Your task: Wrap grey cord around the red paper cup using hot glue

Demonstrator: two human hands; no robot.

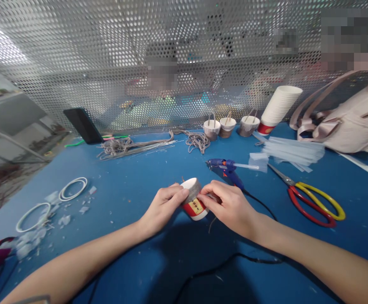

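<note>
A red and white paper cup [196, 208], its upper part wrapped in grey cord, is tilted between my hands above the blue table. My left hand [165, 206] grips the cup's left side, thumb near the rim. On the right side, my right hand [226, 202] pinches at the edge of the wrapping, and a thin end of cord [211, 224] hangs below it. Just behind my right hand lies a blue glue gun [226, 166] with a clear stick in its back.
Scissors [310, 202] and clear strips [293, 152] lie right. Three wrapped cups [227, 126], stacked cups [280, 107] and a bag [351, 114] stand behind. Grey cord [117, 147], a phone [83, 125], white rings [72, 189] and scraps lie left. A black cable [228, 262] crosses the front.
</note>
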